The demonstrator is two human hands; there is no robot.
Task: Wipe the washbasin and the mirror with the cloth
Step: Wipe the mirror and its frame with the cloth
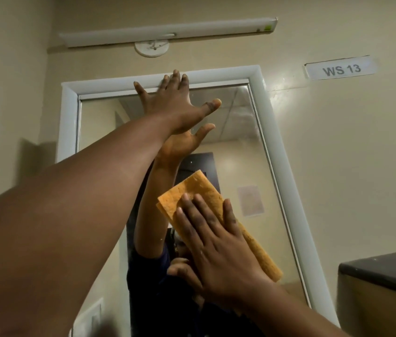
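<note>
From the head camera, your right hand (206,229) pressed the cloth (199,190) flat on the mirror (245,152), fingers straight; your left hand (175,103), fingers spread, braced its top frame. Washbasin unseen; wiping apparently unfinished.

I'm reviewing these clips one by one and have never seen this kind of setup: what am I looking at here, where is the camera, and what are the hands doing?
There is no machine: a person wears a camera on the head, so the one picture looks up along their own arms. The right hand presses a folded orange cloth flat against the mirror, fingers straight. The left hand is spread open, fingertips on the mirror's white frame. The glass reflects both arms. Above hangs a tube light; a wall label reads WS 13. The washbasin is out of view.
</note>
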